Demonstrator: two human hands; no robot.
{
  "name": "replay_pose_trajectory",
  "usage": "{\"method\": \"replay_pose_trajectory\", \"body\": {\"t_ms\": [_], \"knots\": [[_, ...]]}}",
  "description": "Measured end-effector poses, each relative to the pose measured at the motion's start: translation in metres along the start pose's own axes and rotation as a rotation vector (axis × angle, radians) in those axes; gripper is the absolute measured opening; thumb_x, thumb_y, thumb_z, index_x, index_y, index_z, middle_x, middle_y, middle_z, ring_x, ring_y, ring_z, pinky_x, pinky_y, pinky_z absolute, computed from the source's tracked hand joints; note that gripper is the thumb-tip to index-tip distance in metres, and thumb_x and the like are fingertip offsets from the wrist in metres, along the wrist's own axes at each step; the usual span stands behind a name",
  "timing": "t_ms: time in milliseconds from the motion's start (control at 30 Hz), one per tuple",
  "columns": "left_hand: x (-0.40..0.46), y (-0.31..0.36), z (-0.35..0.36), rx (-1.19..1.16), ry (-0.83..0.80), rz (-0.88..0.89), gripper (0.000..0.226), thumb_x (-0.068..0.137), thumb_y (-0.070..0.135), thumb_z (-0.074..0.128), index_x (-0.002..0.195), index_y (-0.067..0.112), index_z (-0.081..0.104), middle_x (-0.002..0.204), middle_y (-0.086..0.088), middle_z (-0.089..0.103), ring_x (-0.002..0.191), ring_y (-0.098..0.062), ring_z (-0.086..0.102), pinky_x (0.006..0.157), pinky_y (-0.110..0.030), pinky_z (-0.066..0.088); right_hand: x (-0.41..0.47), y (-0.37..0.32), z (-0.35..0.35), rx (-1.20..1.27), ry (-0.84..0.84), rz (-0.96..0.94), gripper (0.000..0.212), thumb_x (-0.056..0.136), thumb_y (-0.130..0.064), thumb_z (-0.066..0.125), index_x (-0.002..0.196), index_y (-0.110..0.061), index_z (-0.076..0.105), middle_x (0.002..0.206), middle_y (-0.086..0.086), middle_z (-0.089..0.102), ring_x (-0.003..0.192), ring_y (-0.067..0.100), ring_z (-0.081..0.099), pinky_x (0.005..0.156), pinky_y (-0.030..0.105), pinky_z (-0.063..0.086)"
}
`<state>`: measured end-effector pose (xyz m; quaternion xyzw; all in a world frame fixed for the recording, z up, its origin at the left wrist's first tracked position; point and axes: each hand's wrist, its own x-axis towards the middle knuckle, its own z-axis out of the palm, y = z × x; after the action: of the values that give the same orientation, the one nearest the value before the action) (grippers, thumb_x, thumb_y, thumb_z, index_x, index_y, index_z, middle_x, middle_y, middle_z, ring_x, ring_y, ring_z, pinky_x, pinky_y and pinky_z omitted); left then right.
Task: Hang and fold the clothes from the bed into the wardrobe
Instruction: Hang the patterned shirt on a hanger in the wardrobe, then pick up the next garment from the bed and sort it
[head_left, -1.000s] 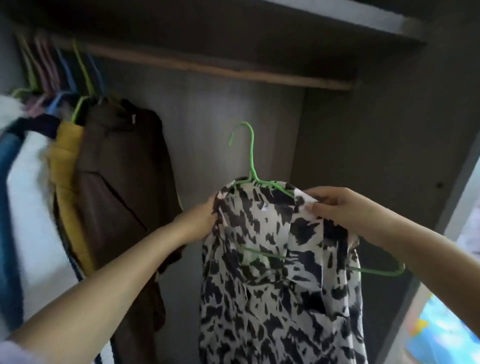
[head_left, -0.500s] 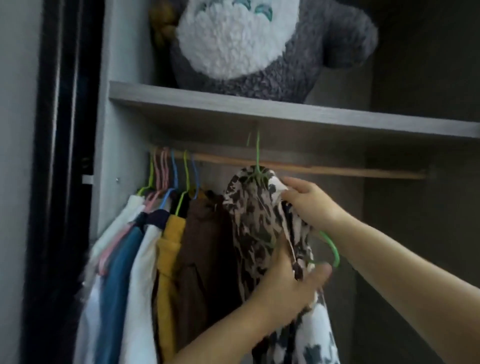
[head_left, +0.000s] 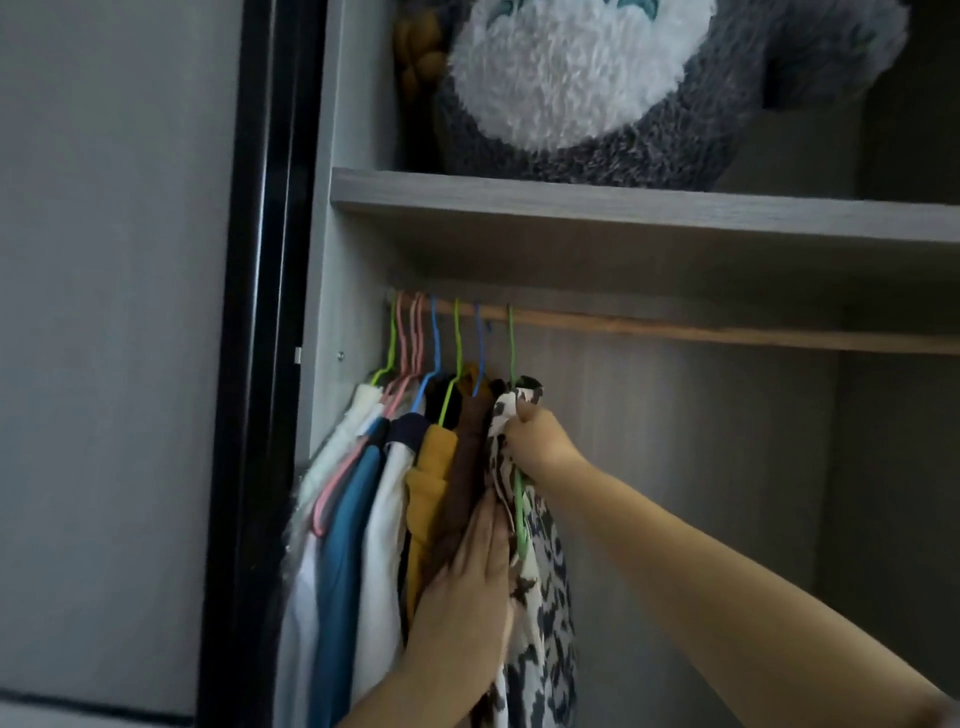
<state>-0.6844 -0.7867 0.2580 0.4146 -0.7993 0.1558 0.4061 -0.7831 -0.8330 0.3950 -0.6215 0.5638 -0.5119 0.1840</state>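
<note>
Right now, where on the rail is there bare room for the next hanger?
The wooden rail is bare from the green hanger of the black-and-white patterned garment rightward. Left of it, hangers crowd against the wardrobe's side panel.

Black-white patterned garment (head_left: 540, 587) on green hanger (head_left: 513, 358), hooked over wardrobe rail (head_left: 675, 330), beside brown garment (head_left: 467, 467).

— Can you read any writing, label or number in your wardrobe (head_left: 623, 218) here?
— No. Nothing you see on the clothes (head_left: 436, 467), hangers or shelf carries legible text.
</note>
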Motion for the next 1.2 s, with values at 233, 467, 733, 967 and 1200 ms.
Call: {"method": "replay_pose_trajectory", "body": {"t_ms": [233,467,733,967,1200], "knots": [[-0.013,0.017,-0.011,-0.110,0.144,0.069,0.057,0.085,0.023,0.044,0.140,0.010,0.035,0.143,-0.007,0.044,0.130,-0.018,0.042,0.099,-0.031,0.046,-0.022,0.043,-0.050,-0.209,0.029,0.015,0.061,0.100,-0.044,0.036,0.152,-0.023,0.014,0.113,0.009,0.062,0.087,0.024,0.063,0.077,0.040,0.054],[-0.016,0.102,0.007,-0.277,0.524,0.297,0.040,0.082,0.007,0.057,0.121,0.009,0.049,0.116,-0.015,0.058,0.108,-0.028,0.051,0.090,-0.042,0.041,-0.129,0.138,-0.134,-0.871,0.258,-0.057,0.056,0.098,-0.034,0.038,0.151,-0.022,0.023,0.137,0.009,0.045,0.126,0.031,0.042,0.101,0.046,0.036],[-0.075,0.246,0.094,-0.416,-0.166,0.490,0.051,0.079,0.018,0.049,0.130,0.017,0.042,0.127,-0.008,0.053,0.117,-0.027,0.052,0.106,-0.052,0.034,-0.338,0.246,-0.220,-1.222,0.325,0.211,0.053,0.091,-0.038,0.034,0.142,-0.022,0.040,0.148,0.010,0.041,0.140,0.028,0.026,0.107,0.061,0.028],[-0.191,0.415,0.118,-0.558,-0.480,0.797,0.054,0.072,0.028,0.037,0.125,0.020,0.044,0.118,-0.006,0.059,0.111,-0.022,0.048,0.099,-0.053,0.043,-0.567,0.281,-0.295,-1.214,0.351,0.799,0.050,0.085,-0.039,0.037,0.133,-0.025,0.044,0.134,0.013,0.056,0.130,0.031,0.045,0.092,0.068,0.042],[-0.289,0.573,0.098,-0.682,-0.657,0.971,0.068,0.058,0.023,0.073,0.121,0.020,0.046,0.113,-0.008,0.062,0.109,-0.020,0.043,0.090,-0.058,0.047,-0.763,0.257,-0.362,-1.254,0.354,1.236,0.066,0.085,-0.033,0.067,0.144,-0.024,0.039,0.152,0.012,0.035,0.146,0.029,0.016,0.104,0.068,0.025]]}}
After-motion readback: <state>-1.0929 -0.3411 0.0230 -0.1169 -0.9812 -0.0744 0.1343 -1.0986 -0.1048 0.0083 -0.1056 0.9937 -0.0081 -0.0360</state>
